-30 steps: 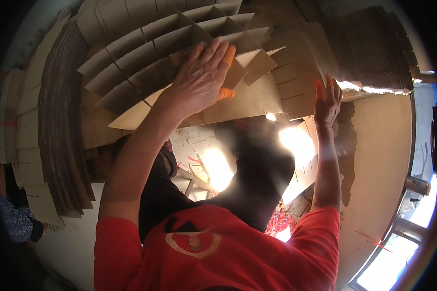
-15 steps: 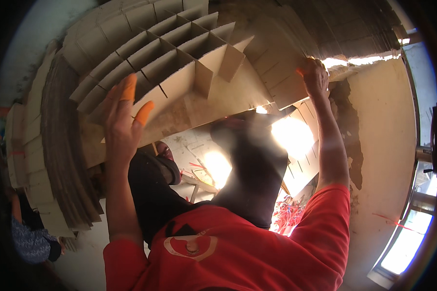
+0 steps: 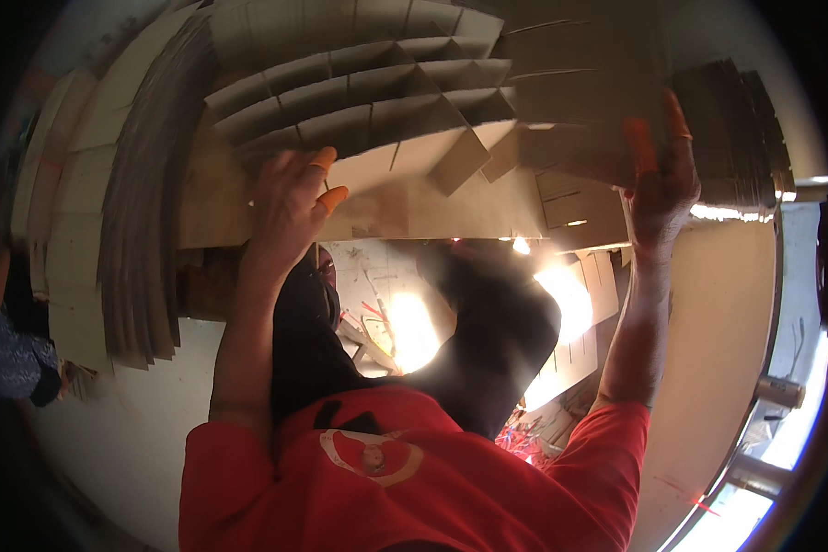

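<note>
A cardboard divider grid, made of interlocked slotted strips, sits on the board in front of me. At its near left corner is my left hand, thumb on the near side of the wall and fingers on the far side, closed on it. Orange finger covers show on thumb and index finger. My right hand, also with orange covers, has thumb and fingers on either side of a slotted cardboard sheet right of the grid. That sheet is shaded and somewhat blurred; its far end runs out of clear sight.
Stacks of cardboard strips stand at the left and the far right. A tan board lies along the right. Below the work surface are my legs, bright light patches, slotted cardboard and red strands. Another person's patterned sleeve shows far left.
Both hands have shifted to the right in the view, and the grid appears further right and turned straighter. The slotted sheet by my right hand now looks raised and darker.
</note>
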Motion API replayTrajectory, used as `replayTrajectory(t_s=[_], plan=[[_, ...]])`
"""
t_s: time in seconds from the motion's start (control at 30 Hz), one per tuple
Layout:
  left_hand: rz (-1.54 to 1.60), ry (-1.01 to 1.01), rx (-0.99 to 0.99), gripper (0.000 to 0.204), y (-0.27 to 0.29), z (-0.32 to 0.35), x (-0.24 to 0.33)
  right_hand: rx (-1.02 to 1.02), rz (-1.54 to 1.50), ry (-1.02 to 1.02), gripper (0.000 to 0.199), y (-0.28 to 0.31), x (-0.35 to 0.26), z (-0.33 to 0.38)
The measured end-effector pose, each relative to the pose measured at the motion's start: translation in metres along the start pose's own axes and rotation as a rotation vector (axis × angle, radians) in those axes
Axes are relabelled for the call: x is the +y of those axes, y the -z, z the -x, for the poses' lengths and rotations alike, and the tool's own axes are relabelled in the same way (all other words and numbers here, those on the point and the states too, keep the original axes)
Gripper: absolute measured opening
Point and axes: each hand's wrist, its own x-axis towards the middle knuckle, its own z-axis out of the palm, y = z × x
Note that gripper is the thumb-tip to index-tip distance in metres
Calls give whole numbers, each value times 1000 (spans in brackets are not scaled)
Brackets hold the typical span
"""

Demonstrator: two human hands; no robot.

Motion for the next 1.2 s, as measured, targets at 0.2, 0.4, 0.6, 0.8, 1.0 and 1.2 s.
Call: replayTrajectory(t_s=[0.2,0.4,0.6,0.8,1.0,1.2], plan=[[101,22,52,23,-14,-1,-3,-331,-228,-96,47,-48,-47,4],[129,10,72,19,-20,-4,-3,-387,-90,-45,45,-81,-52,1],[117,43,83,17,-26,-5,-4,-399,-133,74,49,-98,-32,2],[130,65,67,17,-27,-6,-8,-396,-15,54,48,-101,-32,-3],[134,73,76,17,-28,-7,-10,-409,-88,1,40,-102,-44,-1],[162,90,71,16,-28,-8,-10,-431,-109,-6,42,-101,-40,-1]])
